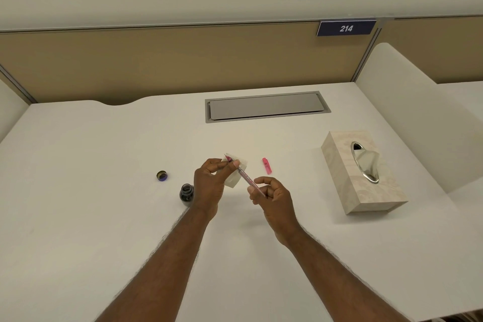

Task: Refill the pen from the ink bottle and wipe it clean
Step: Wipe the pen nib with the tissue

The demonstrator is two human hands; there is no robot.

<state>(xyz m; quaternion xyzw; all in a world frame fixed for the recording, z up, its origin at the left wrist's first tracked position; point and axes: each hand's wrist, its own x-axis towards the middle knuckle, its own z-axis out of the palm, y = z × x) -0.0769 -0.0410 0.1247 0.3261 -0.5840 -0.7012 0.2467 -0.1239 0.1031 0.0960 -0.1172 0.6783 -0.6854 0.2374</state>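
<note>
- Left hand: we see it raised over the desk, thumb and fingers curled, pinching a tissue around the front of the pen.
- Tissue: white and folded, it shows behind and to the right of the left fingers, wrapped about the pen just behind the nib end.
- Pen: pink, clear-barrelled, slanting from upper left to lower right between our two hands. Its pink tip pokes out past the left thumb at the top of the tissue.
- Right hand: fingers curled, pinching the rear end of the pen between thumb and fingertips.
- Ink bottle: small, dark, open at the mouth, standing upright on the desk just left of our left wrist, partly hidden by it.
- Bottle cap: lying on the desk to the left of the bottle, apart from it, its hollow side facing up.
- Pen cap: pink, lying flat on the desk, beyond the right hand and to the right of the tissue.
- Tissue box: pale, marbled, on the right side of the desk, with a sheet standing out of its oval slot.
- Desk: white, with a grey cable flap set in near the back.
- Partition: tan, behind the desk, bearing a blue plate marked 214.
</note>
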